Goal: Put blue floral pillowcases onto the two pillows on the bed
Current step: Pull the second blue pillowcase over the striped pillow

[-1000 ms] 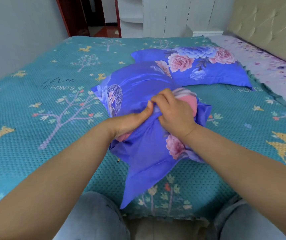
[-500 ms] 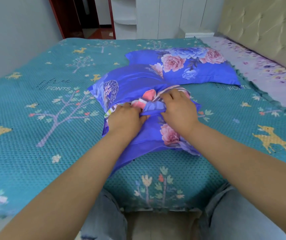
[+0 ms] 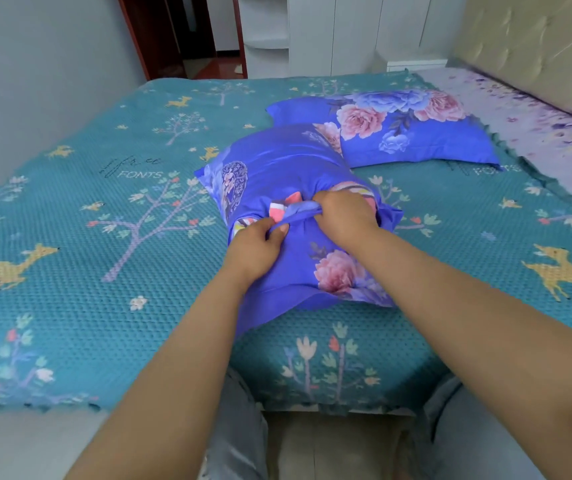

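A pillow in a blue floral pillowcase (image 3: 277, 168) lies in the middle of the bed, its open end toward me. Pink and striped fabric of the inner pillow (image 3: 282, 207) shows through the opening. My left hand (image 3: 258, 245) pinches the blue hem of the opening at its left. My right hand (image 3: 341, 213) grips the same hem at its right, stretching it taut between them. A loose blue flap hangs toward the bed's near edge. A second pillow (image 3: 409, 133), fully in its blue floral case, lies flat behind to the right.
The bed carries a teal bedspread (image 3: 87, 254) with trees and deer. A lilac floral sheet (image 3: 537, 133) and a padded headboard (image 3: 537, 53) are at the right. A grey wall stands at left, white cabinets and a doorway behind. My knees are at the bed's near edge.
The pillow has settled flatter on the bed. My hands have spread apart along the hem, pulling it taut over the opening, and more of the pink inner pillow shows.
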Demonstrator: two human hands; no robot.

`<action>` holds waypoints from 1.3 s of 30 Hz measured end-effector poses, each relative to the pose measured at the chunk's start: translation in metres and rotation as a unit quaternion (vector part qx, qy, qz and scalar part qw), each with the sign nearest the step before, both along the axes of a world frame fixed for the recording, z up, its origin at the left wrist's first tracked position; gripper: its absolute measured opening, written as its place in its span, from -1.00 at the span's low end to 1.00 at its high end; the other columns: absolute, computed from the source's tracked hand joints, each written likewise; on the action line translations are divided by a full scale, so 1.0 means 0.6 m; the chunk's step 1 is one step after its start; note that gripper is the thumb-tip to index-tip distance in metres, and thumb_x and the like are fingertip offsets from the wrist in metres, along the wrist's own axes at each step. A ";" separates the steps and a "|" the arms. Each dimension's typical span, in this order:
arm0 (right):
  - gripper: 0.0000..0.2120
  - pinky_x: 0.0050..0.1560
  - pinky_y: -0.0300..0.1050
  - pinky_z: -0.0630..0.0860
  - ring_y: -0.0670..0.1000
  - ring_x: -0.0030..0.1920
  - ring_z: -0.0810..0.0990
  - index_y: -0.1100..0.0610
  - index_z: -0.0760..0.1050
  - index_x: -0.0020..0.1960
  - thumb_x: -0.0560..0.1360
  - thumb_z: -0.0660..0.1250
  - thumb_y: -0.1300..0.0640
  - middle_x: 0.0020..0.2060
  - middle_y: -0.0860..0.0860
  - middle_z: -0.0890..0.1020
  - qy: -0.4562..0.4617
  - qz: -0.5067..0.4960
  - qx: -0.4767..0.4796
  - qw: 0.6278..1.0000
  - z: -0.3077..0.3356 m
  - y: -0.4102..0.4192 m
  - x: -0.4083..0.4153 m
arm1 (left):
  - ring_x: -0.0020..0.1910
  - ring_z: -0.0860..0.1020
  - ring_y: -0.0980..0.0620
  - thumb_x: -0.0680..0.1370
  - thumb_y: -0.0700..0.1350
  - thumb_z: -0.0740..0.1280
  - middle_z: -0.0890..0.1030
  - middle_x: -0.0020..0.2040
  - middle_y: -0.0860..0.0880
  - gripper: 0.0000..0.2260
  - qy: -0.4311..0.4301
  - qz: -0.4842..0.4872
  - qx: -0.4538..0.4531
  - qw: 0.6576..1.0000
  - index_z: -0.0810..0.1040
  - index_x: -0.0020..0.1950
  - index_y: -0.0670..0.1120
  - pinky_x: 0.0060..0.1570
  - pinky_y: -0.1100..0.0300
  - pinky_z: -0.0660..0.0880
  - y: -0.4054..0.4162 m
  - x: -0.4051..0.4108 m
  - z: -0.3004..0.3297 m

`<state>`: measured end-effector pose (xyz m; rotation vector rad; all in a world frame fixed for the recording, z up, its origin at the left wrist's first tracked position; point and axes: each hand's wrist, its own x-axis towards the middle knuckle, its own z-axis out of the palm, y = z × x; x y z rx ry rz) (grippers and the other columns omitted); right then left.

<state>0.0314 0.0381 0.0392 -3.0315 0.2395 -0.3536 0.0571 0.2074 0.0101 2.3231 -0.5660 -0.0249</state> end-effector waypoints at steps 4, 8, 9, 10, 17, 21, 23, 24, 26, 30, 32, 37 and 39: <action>-0.64 -0.18 -0.14 0.30 0.15 -0.12 0.49 0.17 0.50 -0.13 0.58 0.16 -0.11 -0.09 0.19 0.55 0.202 0.055 0.053 0.976 0.019 -0.009 0.010 | -0.39 0.39 0.05 0.49 0.17 0.34 0.40 -0.44 0.02 -0.61 0.091 -0.099 0.132 0.982 0.38 -0.40 -0.04 -0.39 0.20 0.26 0.012 0.030 0.028; -0.47 -0.10 -0.16 0.30 0.11 -0.06 0.45 0.24 0.49 0.16 0.55 0.15 -0.22 0.13 0.19 0.54 0.302 0.029 0.013 0.953 0.051 -0.023 0.012 | -0.02 0.54 -0.12 0.35 0.36 0.34 0.59 -0.05 -0.06 -0.57 -0.083 -0.065 0.256 0.961 0.53 -0.11 0.01 -0.14 0.11 0.42 0.006 0.027 0.044; -0.44 -0.07 -0.15 0.31 0.13 0.00 0.47 0.25 0.47 0.20 0.54 0.15 -0.24 0.18 0.19 0.53 0.315 0.019 0.012 0.949 0.053 -0.026 0.011 | 0.06 0.52 -0.13 0.35 0.40 0.29 0.55 0.07 -0.06 -0.47 -0.133 -0.047 0.269 0.953 0.54 0.05 0.00 -0.05 0.07 0.44 0.007 0.021 0.040; -0.43 -0.05 -0.14 0.32 0.15 0.06 0.49 0.25 0.47 0.21 0.54 0.15 -0.24 0.20 0.19 0.52 0.314 0.017 0.009 0.949 0.051 -0.025 0.010 | 0.08 0.49 -0.14 0.36 0.43 0.20 0.50 0.11 -0.07 -0.38 -0.200 -0.038 0.278 0.939 0.54 0.12 -0.03 0.00 0.04 0.44 0.009 0.014 0.032; -0.60 -0.25 -0.03 0.39 0.20 -0.09 0.61 0.14 0.55 0.00 0.48 0.24 -0.19 -0.15 0.13 0.63 -0.107 0.034 -0.042 0.993 -0.022 0.001 -0.057 | 0.14 0.54 -0.14 0.50 0.25 0.10 0.57 0.20 -0.08 -0.44 -0.222 -0.129 0.123 0.959 0.41 0.36 -0.06 0.12 -0.02 0.48 -0.007 -0.005 -0.004; -0.47 0.04 -0.01 0.40 0.10 -0.05 0.54 0.03 0.61 -0.02 0.43 0.05 -0.31 -0.19 0.02 0.56 -0.101 0.114 -0.026 0.988 -0.025 -0.036 -0.070 | 0.12 0.53 -0.13 0.48 0.28 0.16 0.55 0.13 -0.08 -0.44 -0.167 -0.151 0.166 0.960 0.39 0.41 0.06 0.11 0.04 0.45 -0.011 -0.004 0.007; -0.61 0.21 -0.03 0.30 0.11 0.09 0.47 0.05 0.59 0.03 0.53 0.11 -0.17 -0.01 0.03 0.54 -0.071 0.137 0.024 0.988 -0.006 -0.072 -0.066 | 0.15 0.47 -0.15 0.49 0.15 0.32 0.48 0.16 -0.09 -0.53 -0.171 -0.134 0.172 0.961 0.46 0.35 0.00 0.18 0.03 0.39 -0.012 -0.003 0.017; -0.71 0.25 -0.11 0.24 0.11 0.15 0.45 0.08 0.58 0.06 0.55 0.19 -0.06 0.07 0.06 0.52 -0.050 0.136 0.059 0.988 0.007 -0.097 -0.063 | 0.15 0.46 -0.16 0.49 0.11 0.35 0.47 0.17 -0.09 -0.56 -0.180 -0.136 0.174 0.958 0.48 0.33 -0.02 0.20 0.01 0.38 -0.011 -0.006 0.020; -0.78 0.21 -0.19 0.27 0.10 0.16 0.47 0.08 0.55 0.14 0.51 0.32 0.08 0.12 0.08 0.48 0.022 0.126 0.110 0.986 0.030 -0.136 -0.066 | 0.16 0.46 -0.16 0.50 0.08 0.32 0.49 0.16 -0.08 -0.59 -0.199 -0.150 0.175 0.953 0.48 0.31 -0.01 0.19 -0.01 0.38 -0.013 -0.015 0.024; -0.67 0.10 -0.03 0.45 0.14 0.13 0.50 0.11 0.49 0.21 0.47 0.36 0.05 0.14 0.12 0.44 -0.025 0.081 0.081 0.993 0.004 -0.132 -0.095 | 0.17 0.48 -0.10 0.56 0.05 0.21 0.53 0.14 -0.07 -0.67 -0.142 -0.139 0.174 0.964 0.46 0.30 0.05 0.14 0.10 0.39 -0.025 -0.031 0.039; -0.70 0.02 0.04 0.47 0.19 0.11 0.50 0.16 0.48 0.16 0.48 0.33 0.05 0.10 0.14 0.46 -0.100 0.066 0.041 0.992 -0.029 -0.109 -0.114 | 0.16 0.49 -0.09 0.58 0.12 0.15 0.54 0.13 -0.05 -0.69 -0.148 -0.126 0.179 0.965 0.52 0.21 0.03 0.11 0.11 0.40 -0.039 -0.038 0.046; -0.72 0.09 -0.06 0.41 0.13 0.16 0.52 0.11 0.50 0.22 0.52 0.29 0.12 0.17 0.07 0.56 -0.100 0.068 0.109 0.987 -0.052 -0.109 -0.120 | 0.19 0.46 0.00 0.48 0.24 0.13 0.53 0.13 0.01 -0.55 -0.119 -0.178 0.129 0.968 0.53 0.23 0.06 0.24 0.10 0.38 -0.074 -0.052 0.049; -0.71 0.18 -0.21 0.34 0.08 0.22 0.51 0.12 0.50 0.25 0.53 0.27 0.22 0.21 0.06 0.56 -0.064 0.109 0.168 0.978 -0.049 -0.127 -0.115 | 0.24 0.44 0.04 0.52 0.24 0.19 0.51 0.21 0.02 -0.57 -0.093 -0.187 0.138 0.968 0.50 0.28 0.05 0.27 0.13 0.36 -0.077 -0.052 0.051</action>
